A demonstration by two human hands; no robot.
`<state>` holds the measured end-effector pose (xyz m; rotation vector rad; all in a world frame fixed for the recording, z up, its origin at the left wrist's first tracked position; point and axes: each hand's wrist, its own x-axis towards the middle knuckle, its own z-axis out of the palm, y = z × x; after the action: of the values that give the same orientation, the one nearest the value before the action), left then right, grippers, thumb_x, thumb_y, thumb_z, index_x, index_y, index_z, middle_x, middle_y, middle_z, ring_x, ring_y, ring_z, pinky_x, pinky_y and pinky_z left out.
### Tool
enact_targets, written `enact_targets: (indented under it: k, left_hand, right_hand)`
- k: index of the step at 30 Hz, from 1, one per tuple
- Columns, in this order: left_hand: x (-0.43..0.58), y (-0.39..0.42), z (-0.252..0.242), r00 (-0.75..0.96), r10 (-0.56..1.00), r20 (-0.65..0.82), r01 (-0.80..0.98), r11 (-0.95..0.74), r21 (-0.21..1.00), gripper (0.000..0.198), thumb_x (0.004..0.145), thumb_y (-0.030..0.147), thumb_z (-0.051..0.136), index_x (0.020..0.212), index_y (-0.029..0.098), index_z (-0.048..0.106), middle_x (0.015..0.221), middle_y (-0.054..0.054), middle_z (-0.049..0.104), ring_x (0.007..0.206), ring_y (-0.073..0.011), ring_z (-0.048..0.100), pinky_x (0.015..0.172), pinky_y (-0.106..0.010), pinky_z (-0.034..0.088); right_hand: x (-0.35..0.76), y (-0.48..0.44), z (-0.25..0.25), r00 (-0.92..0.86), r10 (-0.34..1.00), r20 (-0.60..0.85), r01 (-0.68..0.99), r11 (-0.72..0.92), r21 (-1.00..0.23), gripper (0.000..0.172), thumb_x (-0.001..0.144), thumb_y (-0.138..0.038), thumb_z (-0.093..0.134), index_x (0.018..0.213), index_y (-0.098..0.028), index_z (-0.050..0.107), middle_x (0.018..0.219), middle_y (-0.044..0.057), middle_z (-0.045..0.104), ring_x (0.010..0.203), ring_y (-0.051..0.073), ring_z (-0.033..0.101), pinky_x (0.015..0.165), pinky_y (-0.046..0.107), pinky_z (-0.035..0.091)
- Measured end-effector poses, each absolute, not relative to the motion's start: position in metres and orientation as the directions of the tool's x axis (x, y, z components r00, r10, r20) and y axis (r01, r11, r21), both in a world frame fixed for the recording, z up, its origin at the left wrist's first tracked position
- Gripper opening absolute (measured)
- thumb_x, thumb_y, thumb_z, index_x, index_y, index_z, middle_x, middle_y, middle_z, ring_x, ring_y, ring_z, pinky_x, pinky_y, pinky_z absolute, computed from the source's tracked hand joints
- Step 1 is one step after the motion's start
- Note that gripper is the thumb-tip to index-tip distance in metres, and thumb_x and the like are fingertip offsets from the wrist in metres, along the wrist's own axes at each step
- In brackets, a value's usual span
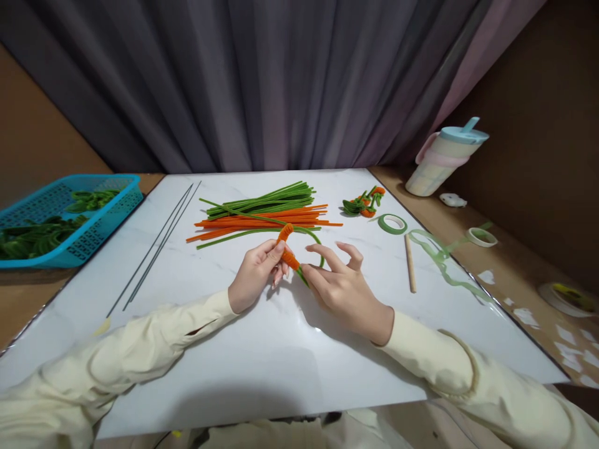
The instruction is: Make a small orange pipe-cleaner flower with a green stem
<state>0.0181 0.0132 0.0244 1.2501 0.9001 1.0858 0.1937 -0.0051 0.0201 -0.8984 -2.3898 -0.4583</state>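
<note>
Between finger and thumb of my left hand [256,272] is a coiled orange pipe-cleaner piece [289,257], tilted over the white board. My right hand [340,288] pinches the green pipe cleaner [322,248] at the lower end of the orange piece; its other fingers are raised. The green stem curves up and back toward the pile. Just beyond my hands lie orange pipe cleaners [266,221] and, behind them, green pipe cleaners [266,202]. Small finished-looking orange and green pieces [362,202] rest to the right of the piles.
A blue basket [105,222] with green leaf shapes stands at the left, beside thin dark wires [156,249]. On the right are green tape [392,224], a wooden stick [410,263], another tape roll [482,237] and a tumbler [444,161]. Paper scraps lie near the right edge.
</note>
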Motion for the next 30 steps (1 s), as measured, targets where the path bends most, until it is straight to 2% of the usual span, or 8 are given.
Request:
enact_targets:
  k: [12,14,17,20,26,30]
  left_hand:
    - [0.0222,0.0064,0.0254,0.26,0.966,-0.007,-0.183,0.056,0.981,0.035,0.083,0.05,0.051,0.079,0.015,0.052,0.047,0.006,0.044,0.036,-0.0038,0.032,0.035,-0.014,0.025]
    - [0.0212,0.0076,0.0258,0.255,0.967,-0.015,-0.205,0.069,0.976,0.035,0.083,0.05,0.052,0.079,0.015,0.052,0.047,0.006,0.043,0.037,-0.004,0.033,0.035,-0.015,0.025]
    - [0.0199,0.0099,0.0254,0.254,0.967,-0.021,-0.237,0.083,0.968,0.034,0.082,0.05,0.052,0.079,0.016,0.052,0.047,0.006,0.042,0.037,-0.0041,0.032,0.035,-0.015,0.025]
    - [0.0197,0.0109,0.024,0.254,0.967,-0.025,-0.255,0.092,0.962,0.033,0.083,0.049,0.052,0.079,0.016,0.052,0.046,0.006,0.04,0.036,-0.0043,0.031,0.035,-0.015,0.025]
    - [0.0216,0.0082,0.0234,0.263,0.963,-0.062,-0.296,0.142,0.945,0.03,0.084,0.046,0.052,0.08,0.016,0.053,0.047,0.007,0.037,0.037,-0.0035,0.026,0.037,-0.014,0.024]
    - [0.0228,0.0058,0.0234,0.282,0.957,-0.074,-0.301,0.161,0.94,0.027,0.083,0.044,0.053,0.079,0.017,0.053,0.049,0.007,0.036,0.039,-0.0038,0.026,0.037,-0.015,0.023]
  right_hand:
    - [0.1851,-0.0055,0.0162,-0.574,0.5,0.648,0.667,0.745,0.017,0.015,0.084,-0.005,0.045,0.076,-0.015,0.054,0.064,0.0,0.065,0.099,0.016,0.055,0.09,0.039,0.022]
    - [0.1871,-0.0047,0.0189,-0.573,0.51,0.641,0.688,0.725,0.038,0.013,0.085,-0.009,0.047,0.079,-0.016,0.056,0.068,0.0,0.067,0.103,0.018,0.054,0.091,0.039,0.021]
    - [0.191,-0.0039,0.0209,-0.613,0.498,0.614,0.705,0.695,0.14,0.011,0.086,-0.01,0.049,0.087,-0.016,0.058,0.08,0.001,0.069,0.111,0.02,0.049,0.094,0.04,0.019]
    - [0.1925,-0.0046,0.0189,-0.648,0.443,0.619,0.679,0.705,0.206,0.017,0.085,-0.006,0.047,0.092,-0.015,0.058,0.078,0.002,0.069,0.111,0.019,0.049,0.097,0.04,0.018]
    - [0.1874,-0.0066,0.012,-0.658,0.42,0.625,0.641,0.748,0.172,0.019,0.084,-0.005,0.045,0.094,-0.013,0.058,0.074,0.004,0.068,0.105,0.018,0.052,0.096,0.039,0.02]
    - [0.1837,-0.0068,0.0123,-0.64,0.444,0.627,0.65,0.748,0.134,0.018,0.083,-0.002,0.043,0.084,-0.014,0.057,0.072,0.003,0.067,0.095,0.017,0.055,0.094,0.04,0.022]
